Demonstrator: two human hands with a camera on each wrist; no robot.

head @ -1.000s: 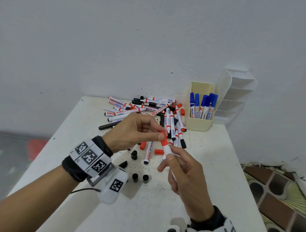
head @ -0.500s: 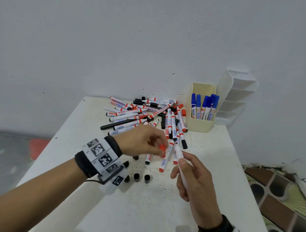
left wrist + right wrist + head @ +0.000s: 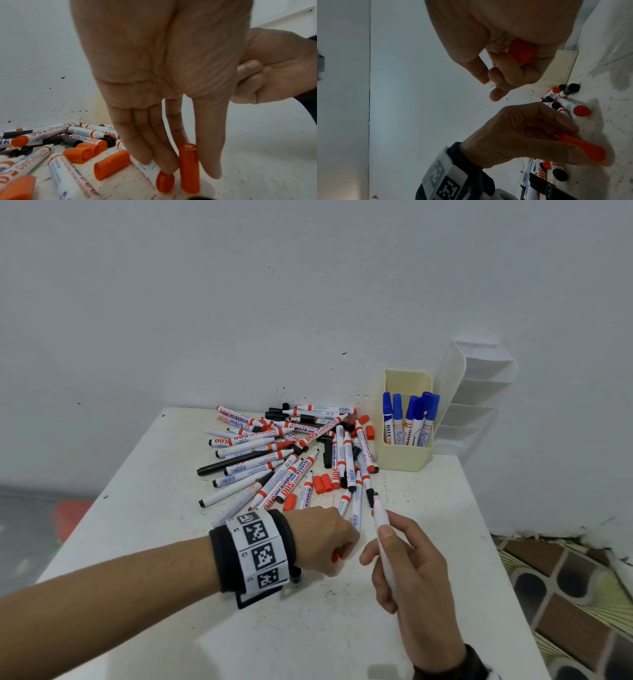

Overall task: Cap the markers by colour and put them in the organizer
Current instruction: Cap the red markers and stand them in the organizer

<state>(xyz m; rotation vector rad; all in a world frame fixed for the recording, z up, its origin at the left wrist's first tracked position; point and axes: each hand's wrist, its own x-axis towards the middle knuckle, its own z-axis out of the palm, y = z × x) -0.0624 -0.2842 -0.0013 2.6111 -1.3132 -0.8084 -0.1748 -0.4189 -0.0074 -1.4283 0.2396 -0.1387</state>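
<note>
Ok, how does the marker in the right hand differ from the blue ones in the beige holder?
The marker in the right hand has no cap on, so its tip is bare; the blue markers all wear blue caps. The held marker is slanted above the table; the blue markers stand upright in the beige holder. Both have white barrels.

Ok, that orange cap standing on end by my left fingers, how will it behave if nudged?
Likely tippy: the orange cap stands upright, tall and narrow. Once down it would probably roll, being round. The open-ended loose caps nearby look hollow, so it's probably light.
</note>
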